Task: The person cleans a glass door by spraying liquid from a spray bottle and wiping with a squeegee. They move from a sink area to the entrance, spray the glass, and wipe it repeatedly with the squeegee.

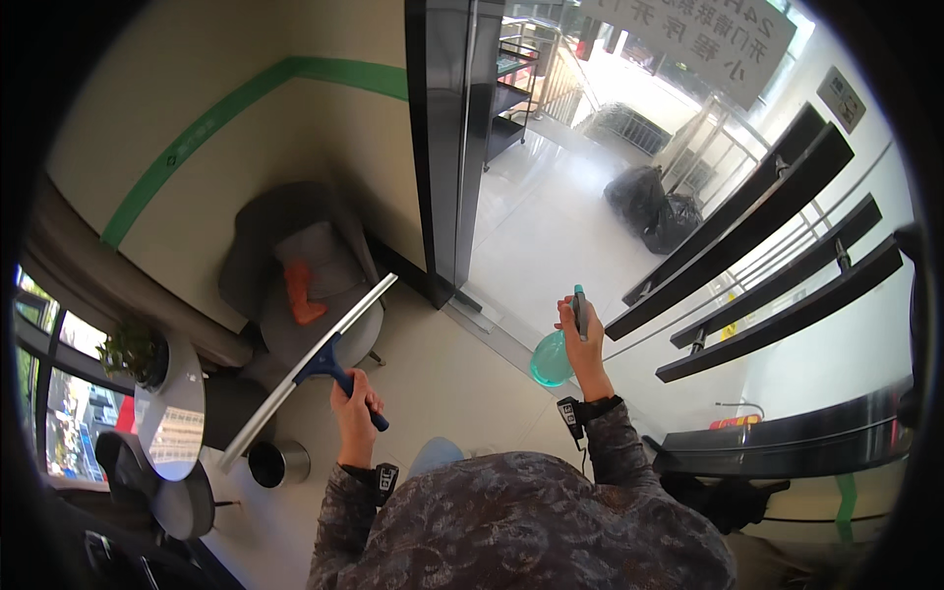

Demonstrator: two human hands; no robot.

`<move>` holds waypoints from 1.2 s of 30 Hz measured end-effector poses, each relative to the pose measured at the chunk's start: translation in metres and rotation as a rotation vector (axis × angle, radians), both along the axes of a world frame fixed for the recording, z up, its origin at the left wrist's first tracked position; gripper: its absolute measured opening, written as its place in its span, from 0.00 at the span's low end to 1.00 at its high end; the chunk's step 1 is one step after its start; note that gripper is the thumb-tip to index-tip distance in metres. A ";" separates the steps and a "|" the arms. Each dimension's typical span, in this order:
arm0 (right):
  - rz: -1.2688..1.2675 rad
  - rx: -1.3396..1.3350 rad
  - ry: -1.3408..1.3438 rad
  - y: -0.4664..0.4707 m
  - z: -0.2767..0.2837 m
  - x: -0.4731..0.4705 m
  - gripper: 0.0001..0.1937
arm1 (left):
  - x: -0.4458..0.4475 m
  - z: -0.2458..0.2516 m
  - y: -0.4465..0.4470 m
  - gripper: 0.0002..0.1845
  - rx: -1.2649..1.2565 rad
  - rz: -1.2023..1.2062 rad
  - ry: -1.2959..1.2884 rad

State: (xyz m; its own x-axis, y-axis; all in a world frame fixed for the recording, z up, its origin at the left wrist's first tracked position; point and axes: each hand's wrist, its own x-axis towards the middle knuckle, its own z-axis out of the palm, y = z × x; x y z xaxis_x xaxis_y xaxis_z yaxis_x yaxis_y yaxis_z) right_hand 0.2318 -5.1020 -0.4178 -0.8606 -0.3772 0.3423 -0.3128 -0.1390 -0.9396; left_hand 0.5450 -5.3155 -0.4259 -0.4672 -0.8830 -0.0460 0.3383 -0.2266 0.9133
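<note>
My left hand (357,414) is closed round the dark blue handle of a window squeegee (323,360). Its long pale blade slants from lower left to upper right, passing in front of a grey armchair in the view. In my right hand (585,354) is a green translucent spray bottle (552,359), gripped near its trigger head, with liquid visible inside. Before me stands a glass door (708,295) with long black bar handles (726,236). A printed sign (689,44) hangs on the glass, its writing seen reversed.
An orange rubber glove (301,293) lies on the grey armchair (339,324) at left. Nearby are a round table (193,398) with a potted plant (133,354) and a metal bin (295,463). Black rubbish bags (649,203) and a tiered cart (510,96) stand beyond the doorway.
</note>
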 end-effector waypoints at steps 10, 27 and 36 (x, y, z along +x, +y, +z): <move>-0.176 0.078 0.037 -0.026 -0.045 0.019 0.11 | -0.015 -0.011 -0.057 0.10 -0.027 -0.247 -0.134; -0.611 0.012 -0.220 0.205 0.011 0.109 0.10 | -0.119 0.046 0.085 0.06 -0.063 -0.880 0.166; -0.221 -0.228 0.136 0.291 0.100 0.130 0.14 | -0.182 0.048 0.295 0.19 -0.101 -1.353 0.203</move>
State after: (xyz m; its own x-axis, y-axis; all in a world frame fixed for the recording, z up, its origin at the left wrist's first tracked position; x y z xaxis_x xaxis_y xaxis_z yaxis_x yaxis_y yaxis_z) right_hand 0.3615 -4.8106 -0.3181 -0.8539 -0.0871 0.5131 -0.4787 -0.2555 -0.8400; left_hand 0.3630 -5.0209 -0.3780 -0.9497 0.2674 0.1630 0.0374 -0.4202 0.9067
